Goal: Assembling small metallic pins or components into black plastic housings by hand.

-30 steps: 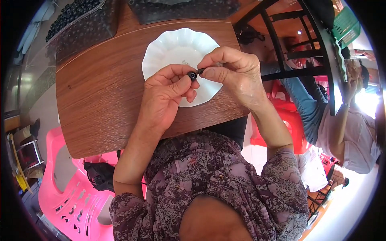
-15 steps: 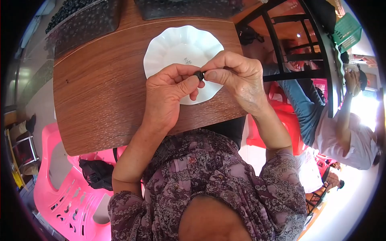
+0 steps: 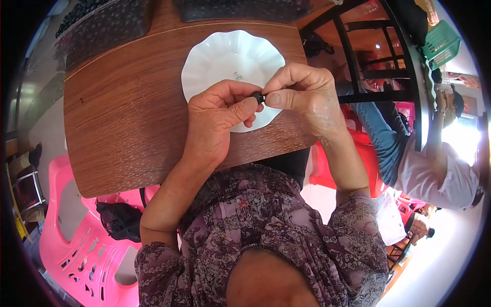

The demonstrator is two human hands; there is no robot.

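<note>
A small, dark, rounded piece (image 3: pixel 258 95) is pinched between thumb and fingers of my left hand (image 3: pixel 214 116); its exact kind is too small to make out. From the other side, my right hand (image 3: pixel 312 100) is closed in a pinch at the right end of the same piece. Both hands hover over the near part of a white plate (image 3: pixel 204 59) with a wavy rim. This plate lies on the wood-grain table (image 3: pixel 117 123), and the hands cover part of its front.
Clear bins (image 3: pixel 110 28) with many small dark round things stand at the table's far side. A pink plastic chair (image 3: pixel 66 225) holding a black bag (image 3: pixel 120 220) is at the left. Red stools (image 3: pixel 353 158) and a seated person (image 3: pixel 424 174) are at the right, beside a black metal frame (image 3: pixel 383 95).
The dark piece and both pinching hands have shifted very slightly right in the picture. A little more of the piece shows between the fingertips. The plate has stayed almost the same.
</note>
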